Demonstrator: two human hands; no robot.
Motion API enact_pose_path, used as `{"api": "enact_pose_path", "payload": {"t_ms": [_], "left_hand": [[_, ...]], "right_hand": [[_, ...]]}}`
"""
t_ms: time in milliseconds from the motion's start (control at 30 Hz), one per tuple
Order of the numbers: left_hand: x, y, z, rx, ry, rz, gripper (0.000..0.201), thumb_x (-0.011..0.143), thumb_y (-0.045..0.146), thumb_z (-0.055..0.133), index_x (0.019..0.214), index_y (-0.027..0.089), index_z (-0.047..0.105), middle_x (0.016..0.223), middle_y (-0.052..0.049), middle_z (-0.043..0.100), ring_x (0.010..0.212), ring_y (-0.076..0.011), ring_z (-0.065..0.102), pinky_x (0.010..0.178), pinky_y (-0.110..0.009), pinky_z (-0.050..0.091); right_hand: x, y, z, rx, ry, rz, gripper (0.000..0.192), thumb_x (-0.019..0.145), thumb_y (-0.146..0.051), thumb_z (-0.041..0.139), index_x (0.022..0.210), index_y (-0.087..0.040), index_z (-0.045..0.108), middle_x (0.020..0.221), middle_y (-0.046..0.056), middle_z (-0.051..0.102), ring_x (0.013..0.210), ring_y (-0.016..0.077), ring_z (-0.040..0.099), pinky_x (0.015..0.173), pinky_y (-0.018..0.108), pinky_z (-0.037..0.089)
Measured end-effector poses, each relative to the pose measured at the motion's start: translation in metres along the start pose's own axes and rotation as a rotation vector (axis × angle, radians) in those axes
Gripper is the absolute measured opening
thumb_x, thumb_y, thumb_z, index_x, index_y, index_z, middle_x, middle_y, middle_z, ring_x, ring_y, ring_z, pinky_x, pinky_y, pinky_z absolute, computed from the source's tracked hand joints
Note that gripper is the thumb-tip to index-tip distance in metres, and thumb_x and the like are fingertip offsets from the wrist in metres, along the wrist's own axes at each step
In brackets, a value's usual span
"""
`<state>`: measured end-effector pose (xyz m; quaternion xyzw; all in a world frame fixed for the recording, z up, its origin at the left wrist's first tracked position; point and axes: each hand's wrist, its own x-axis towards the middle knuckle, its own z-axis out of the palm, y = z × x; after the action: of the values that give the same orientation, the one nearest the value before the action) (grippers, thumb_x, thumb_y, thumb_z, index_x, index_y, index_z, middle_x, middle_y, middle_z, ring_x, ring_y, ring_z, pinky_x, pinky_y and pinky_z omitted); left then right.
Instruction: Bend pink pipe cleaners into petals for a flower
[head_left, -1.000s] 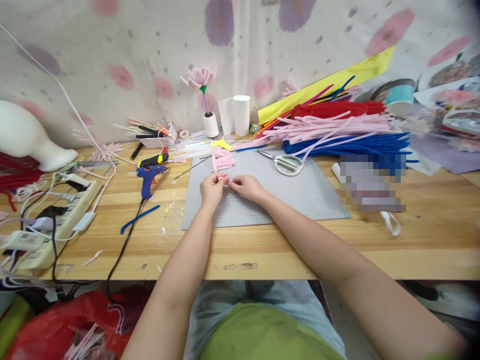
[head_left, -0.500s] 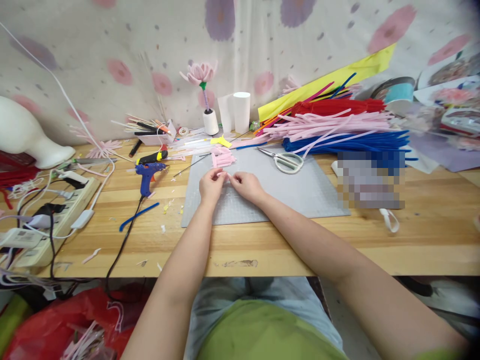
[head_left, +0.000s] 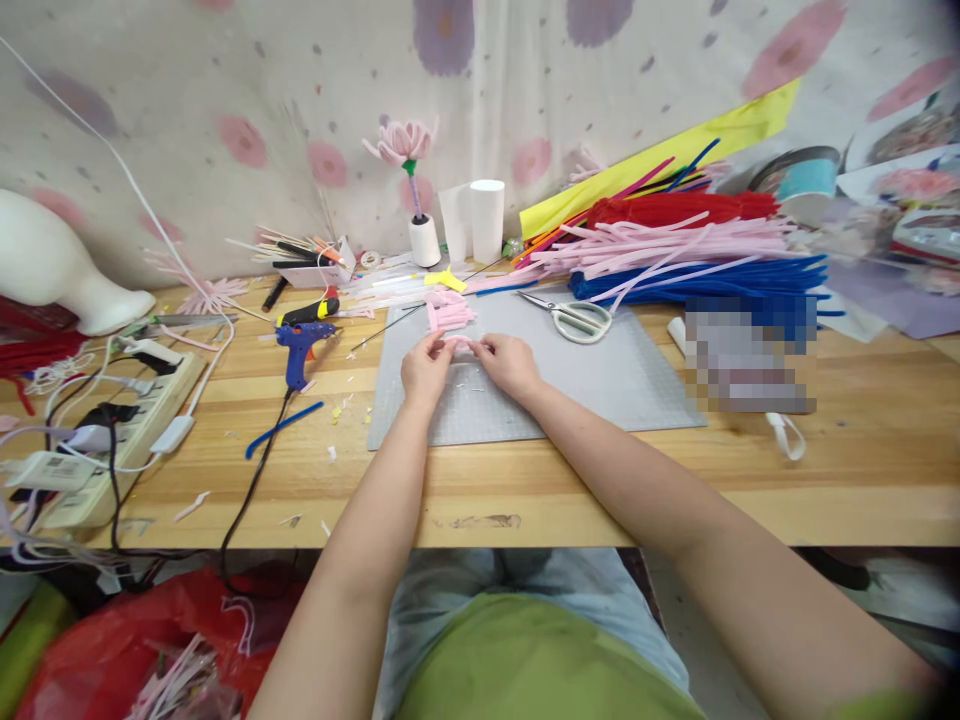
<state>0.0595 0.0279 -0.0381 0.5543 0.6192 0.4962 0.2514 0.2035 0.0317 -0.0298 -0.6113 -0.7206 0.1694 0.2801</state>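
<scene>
A short pink pipe cleaner [head_left: 459, 342], bowed upward in the middle, spans the gap between my hands over the grey cutting mat [head_left: 600, 400]. My left hand [head_left: 425, 372] pinches one end of it. The other end is between the closed fingertips of my right hand [head_left: 508, 366]. Just beyond my fingers lies a small pile of cut pink pipe cleaner pieces [head_left: 450, 312]. Scissors [head_left: 577, 320] with pale handles rest on the mat's far right part, apart from my hands.
Left of the mat are a blue glue gun [head_left: 298, 355], a blue pipe cleaner [head_left: 285, 428] and a power strip [head_left: 127, 450]. Bundles of pink [head_left: 667, 248] and blue pipe cleaners [head_left: 705, 280] lie at the back right. A pink flower [head_left: 405, 145] stands in a white holder [head_left: 424, 243].
My hands have drawn slightly apart, the right one moving rightward. More of the pink pipe cleaner now shows between them, as an arch. The camera view has shifted slightly.
</scene>
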Motion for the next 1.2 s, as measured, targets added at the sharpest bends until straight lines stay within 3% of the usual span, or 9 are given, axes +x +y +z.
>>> {"api": "enact_pose_path", "payload": {"t_ms": [100, 300, 533, 667, 867, 1033, 1200], "left_hand": [[-0.002, 0.002, -0.003, 0.022, -0.031, -0.015, 0.016, 0.074, 0.027, 0.06, 0.084, 0.019, 0.07, 0.076, -0.004, 0.07, 0.065, -0.016, 0.064, 0.068, -0.028, 0.047], [-0.008, 0.005, -0.005, 0.064, 0.016, -0.079, 0.011, 0.072, 0.024, 0.058, 0.072, 0.018, 0.067, 0.064, -0.001, 0.067, 0.061, -0.0152, 0.063, 0.064, -0.026, 0.045], [-0.003, -0.003, -0.016, 0.152, 0.105, -0.029, 0.01, 0.071, 0.023, 0.057, 0.077, 0.019, 0.064, 0.072, -0.002, 0.065, 0.066, -0.0137, 0.057, 0.066, -0.025, 0.042], [-0.001, -0.003, -0.024, 0.194, 0.089, 0.001, 0.013, 0.073, 0.026, 0.055, 0.078, 0.019, 0.065, 0.075, -0.002, 0.064, 0.066, -0.0129, 0.054, 0.066, -0.025, 0.041], [-0.007, 0.003, -0.02, 0.281, 0.023, 0.092, 0.015, 0.074, 0.028, 0.057, 0.08, 0.019, 0.067, 0.084, -0.003, 0.065, 0.071, -0.0126, 0.056, 0.071, -0.025, 0.043], [-0.008, 0.002, -0.014, 0.212, -0.047, 0.08, 0.016, 0.076, 0.029, 0.057, 0.082, 0.018, 0.068, 0.085, -0.004, 0.067, 0.072, -0.0128, 0.058, 0.071, -0.024, 0.044], [-0.004, -0.003, -0.012, 0.027, -0.065, 0.01, 0.034, 0.085, 0.038, 0.045, 0.108, 0.019, 0.062, 0.091, -0.004, 0.066, 0.06, -0.009, 0.058, 0.063, -0.023, 0.045]], "right_hand": [[0.001, 0.003, 0.0, 0.029, 0.004, 0.004, 0.039, 0.086, -0.047, 0.043, 0.075, -0.018, 0.067, 0.075, 0.005, 0.068, 0.067, 0.0145, 0.055, 0.057, 0.025, 0.027], [-0.005, 0.002, -0.002, 0.094, -0.02, -0.014, 0.045, 0.081, -0.057, 0.044, 0.075, -0.018, 0.066, 0.069, 0.002, 0.065, 0.061, 0.0123, 0.051, 0.055, 0.024, 0.027], [-0.006, 0.009, -0.003, 0.212, 0.017, 0.009, 0.041, 0.086, -0.048, 0.039, 0.078, -0.016, 0.064, 0.068, 0.002, 0.062, 0.063, 0.0118, 0.052, 0.058, 0.023, 0.031], [-0.005, 0.011, -0.003, 0.285, -0.003, 0.059, 0.039, 0.085, -0.049, 0.04, 0.088, -0.017, 0.063, 0.067, 0.001, 0.061, 0.063, 0.0117, 0.054, 0.058, 0.022, 0.033], [-0.017, -0.002, -0.005, 0.087, -0.086, -0.072, 0.044, 0.076, -0.061, 0.048, 0.08, -0.021, 0.066, 0.075, 0.002, 0.065, 0.066, 0.0126, 0.055, 0.056, 0.023, 0.031], [-0.018, -0.004, -0.001, -0.007, -0.078, -0.063, 0.032, 0.081, -0.046, 0.048, 0.076, -0.02, 0.066, 0.079, 0.003, 0.067, 0.07, 0.0135, 0.056, 0.057, 0.024, 0.03], [-0.016, -0.002, 0.001, -0.002, -0.074, -0.057, 0.024, 0.08, -0.038, 0.049, 0.074, -0.02, 0.065, 0.077, 0.002, 0.067, 0.069, 0.0137, 0.056, 0.057, 0.024, 0.03]]}}
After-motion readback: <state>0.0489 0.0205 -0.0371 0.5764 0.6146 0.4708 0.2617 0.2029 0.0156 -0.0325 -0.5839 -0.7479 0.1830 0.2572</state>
